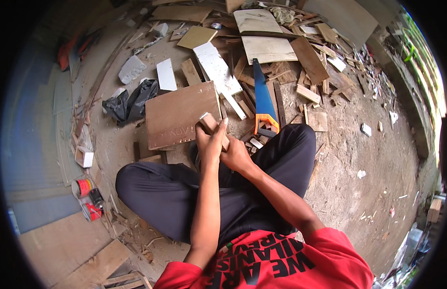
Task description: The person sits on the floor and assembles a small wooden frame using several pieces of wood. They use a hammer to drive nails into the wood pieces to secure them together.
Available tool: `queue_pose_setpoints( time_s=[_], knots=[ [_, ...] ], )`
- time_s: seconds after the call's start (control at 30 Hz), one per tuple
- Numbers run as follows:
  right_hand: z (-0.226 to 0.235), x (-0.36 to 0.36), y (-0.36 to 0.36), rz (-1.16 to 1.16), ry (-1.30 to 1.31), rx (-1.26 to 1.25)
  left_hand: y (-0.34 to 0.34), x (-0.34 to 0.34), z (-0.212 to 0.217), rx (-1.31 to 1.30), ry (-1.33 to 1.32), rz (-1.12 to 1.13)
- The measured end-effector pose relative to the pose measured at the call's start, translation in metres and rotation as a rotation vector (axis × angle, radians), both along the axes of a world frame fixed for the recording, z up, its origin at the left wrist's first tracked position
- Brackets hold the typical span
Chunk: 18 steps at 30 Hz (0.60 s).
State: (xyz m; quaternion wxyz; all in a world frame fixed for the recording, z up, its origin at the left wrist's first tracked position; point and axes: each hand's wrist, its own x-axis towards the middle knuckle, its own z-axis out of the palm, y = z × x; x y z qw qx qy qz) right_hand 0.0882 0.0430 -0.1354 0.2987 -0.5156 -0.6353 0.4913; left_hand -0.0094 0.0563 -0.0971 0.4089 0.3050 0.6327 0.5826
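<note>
I hold a short brown wooden block with a pale end, tilted over my crossed legs. My left hand is closed around its side with the thumb pointing up along it. My right hand is closed at its lower end, close to the left; its fingertips are partly hidden. Just beyond the hands, a large brown wooden panel or box lies in front of my left knee. A handsaw with a blue blade and an orange and black handle lies beyond my right knee.
White board pieces, pale panels and several wood offcuts cover the ground ahead. A black plastic bag lies at the left, and red cans stand by my left knee. A concrete ledge runs along the right.
</note>
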Motion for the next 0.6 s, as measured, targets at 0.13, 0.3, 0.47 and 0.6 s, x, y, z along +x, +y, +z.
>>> queue_pose_setpoints(
  time_s=[0.13, 0.3, 0.47, 0.6],
  knots=[
    [-0.011, -0.016, 0.007, -0.044, -0.114, 0.176, 0.039, 0.003, -0.031, 0.139, 0.14, 0.142],
    [-0.023, -0.006, 0.022, 0.279, -0.327, 0.301, 0.075, -0.027, -0.034, 0.022, 0.698, -0.127],
    [-0.073, 0.052, 0.089, -0.143, 0.079, -0.126, 0.111, -0.069, -0.019, -0.071, 1.141, -0.587],
    [-0.156, 0.089, 0.11, -0.561, -0.303, -0.06, 0.118, -0.092, -0.041, 0.023, 1.335, -0.734]
  ],
)
